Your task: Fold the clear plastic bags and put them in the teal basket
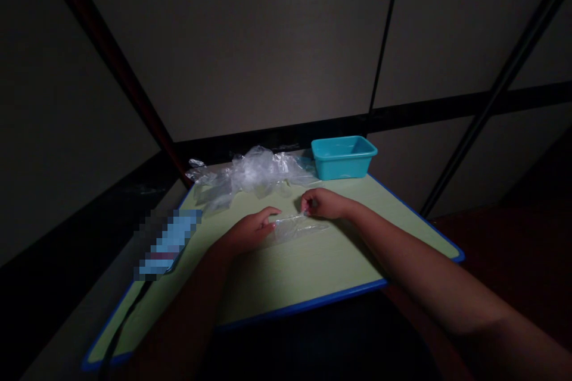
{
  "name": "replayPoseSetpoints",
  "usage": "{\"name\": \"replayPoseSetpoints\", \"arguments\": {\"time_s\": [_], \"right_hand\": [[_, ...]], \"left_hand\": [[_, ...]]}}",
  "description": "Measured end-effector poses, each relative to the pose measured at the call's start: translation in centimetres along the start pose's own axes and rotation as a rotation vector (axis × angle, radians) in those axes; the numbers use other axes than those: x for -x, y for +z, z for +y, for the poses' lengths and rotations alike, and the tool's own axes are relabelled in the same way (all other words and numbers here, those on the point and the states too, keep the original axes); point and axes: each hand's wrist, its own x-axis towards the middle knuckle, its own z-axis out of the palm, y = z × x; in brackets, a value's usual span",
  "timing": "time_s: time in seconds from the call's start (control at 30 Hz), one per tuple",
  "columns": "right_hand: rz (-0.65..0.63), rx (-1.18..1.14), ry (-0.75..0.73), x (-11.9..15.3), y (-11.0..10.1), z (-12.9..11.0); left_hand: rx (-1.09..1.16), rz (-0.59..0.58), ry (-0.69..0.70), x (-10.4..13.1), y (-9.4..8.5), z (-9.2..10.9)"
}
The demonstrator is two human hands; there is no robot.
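A small clear plastic bag [292,228] stretches between my two hands, just above the table. My right hand [322,202] pinches its upper right edge with curled fingertips. At the bag's left end, my left hand [251,230] holds it near the thumb, while the index finger reaches out apart from the thumb. The lower fingers of that hand are hidden. Behind both hands lies a crumpled heap of clear plastic bags [257,169] along the far side of the table.
The pale green table [295,292] has a blue edge. A turquoise plastic basket [344,166] stands at its far right corner. On the left lies a pixelated flat object [172,244] with a dark cord below it. Panelled walls [277,53] rise right behind the table.
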Motion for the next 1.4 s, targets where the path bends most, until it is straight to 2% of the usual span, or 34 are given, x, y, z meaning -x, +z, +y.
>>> {"name": "replayPoseSetpoints", "arguments": {"time_s": [0.2, 0.43, 0.77, 1.1, 1.17, 1.3, 1.4], "right_hand": [[-0.055, -0.005, -0.027, 0.2, -0.3, -0.6], [-0.084, 0.006, -0.039, 0.3, -0.6, -0.9], [-0.067, 0.048, -0.029, 0.3, -0.6, -0.9], [-0.048, 0.087, -0.132, 0.5, -1.0, -1.2], [-0.025, 0.082, -0.090, 0.4, -0.9, -1.0], [0.066, 0.128, 0.099, 0.2, -0.7, -0.6], [0.052, 0.197, 0.185, 0.1, -0.5, -0.4]], "left_hand": [[0.010, -0.020, 0.000, 0.1, -0.2, 0.4], [0.025, -0.032, 0.078, -0.2, -0.1, 0.0], [-0.118, -0.062, 0.078, 0.0, -0.2, 0.0], [-0.119, -0.065, 0.068, 0.0, 0.0, 0.1], [-0.097, -0.046, 0.055, 0.1, 0.0, 0.1], [-0.072, -0.023, 0.056, 0.1, -0.1, 0.2], [-0.105, -0.047, 0.054, 0.1, -0.1, 0.3]]}}
